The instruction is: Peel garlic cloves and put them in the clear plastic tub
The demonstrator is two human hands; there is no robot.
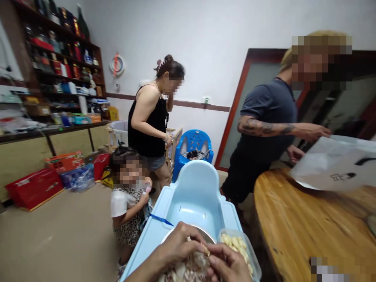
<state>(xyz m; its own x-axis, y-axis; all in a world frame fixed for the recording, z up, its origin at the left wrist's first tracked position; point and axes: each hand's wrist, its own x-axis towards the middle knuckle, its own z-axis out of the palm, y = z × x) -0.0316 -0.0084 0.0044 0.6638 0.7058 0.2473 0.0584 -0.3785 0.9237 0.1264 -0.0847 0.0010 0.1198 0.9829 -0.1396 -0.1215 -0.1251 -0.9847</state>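
My left hand and my right hand meet over a metal bowl. Between their fingertips is a small garlic clove, pinched from both sides. Papery skins and garlic pieces lie in the bowl beneath, partly hidden by my hands. Just right of the bowl, a clear plastic container holds many peeled pale cloves. Both vessels rest on the tray of a light blue plastic high chair.
A small person stands close by at the left, another person behind. At the right, a person in dark clothes handles a white bag over a wooden table. A blue chair stands behind; red boxes lie on the floor.
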